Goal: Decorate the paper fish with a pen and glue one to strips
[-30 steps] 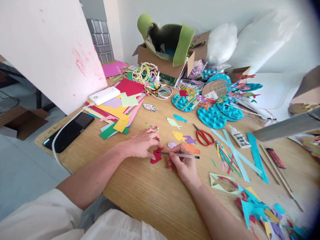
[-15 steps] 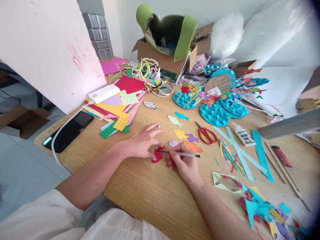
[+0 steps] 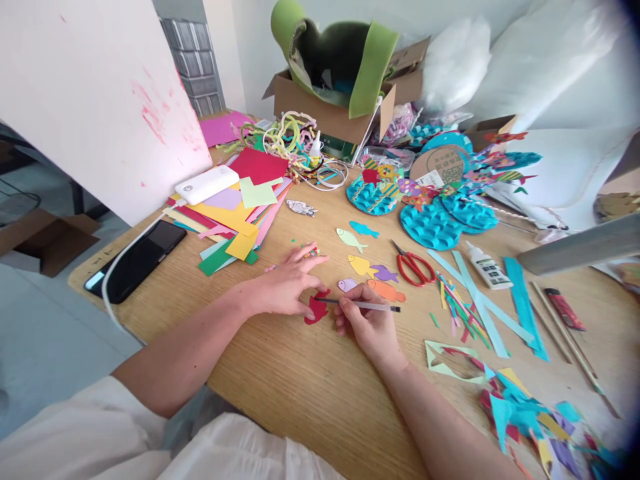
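A red paper fish [image 3: 316,311] lies flat on the wooden table. My left hand [image 3: 293,285] rests over its left side, fingers spread, with the thumb and a fingertip touching its edges. In my right hand [image 3: 367,327] is a slim pen [image 3: 373,306], held near its tip, which meets the red paper. Just beyond are cut paper fish: a lilac one [image 3: 346,285], an orange one [image 3: 385,291], a yellow one [image 3: 360,266], a purple one [image 3: 385,273], a pale green one [image 3: 351,239] and a blue one [image 3: 364,229].
Red-handled scissors [image 3: 417,268], a glue bottle [image 3: 489,267] and paper strips [image 3: 480,303] lie to the right. Paper scraps [image 3: 530,407] fill the near right corner. At left are coloured sheets [image 3: 260,165], a white power bank [image 3: 207,185] and a phone [image 3: 137,260].
The view has shifted very slightly. Both hands, the pen and the red paper fish keep nearly the same places.
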